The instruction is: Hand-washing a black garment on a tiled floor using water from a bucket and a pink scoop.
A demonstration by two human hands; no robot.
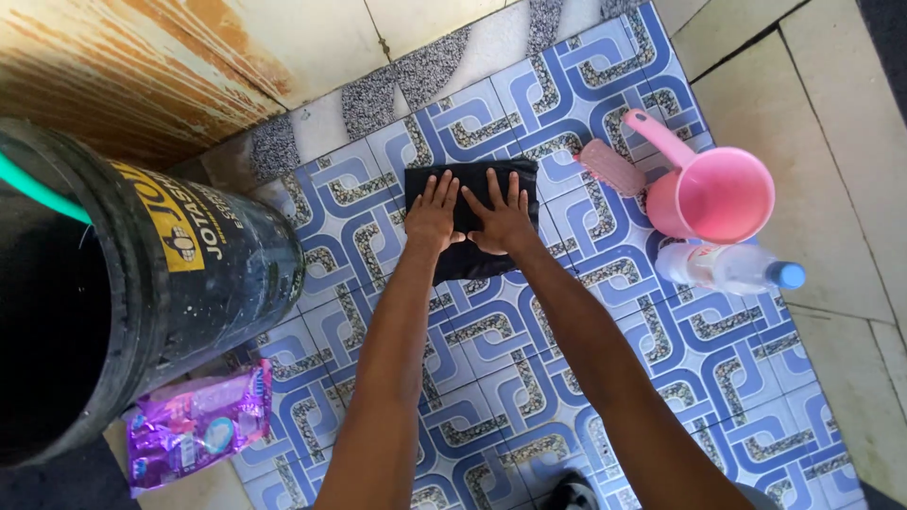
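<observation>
Both hands pressed flat, fingers spread, side by side on folded black cloth (470,227): left hand (433,215), right hand (501,219), thumbs nearly touching, gripping nothing. Arms extended straight forward from camera. Cloth lies on blue-and-white patterned tile floor (491,378), long axis running toward and away from person. Large black plastic bucket (161,283) left; pink plastic jug (710,194), pink scrub brush (611,167), clear bottle with blue cap (729,267) right. Open floor near side of cloth.
</observation>
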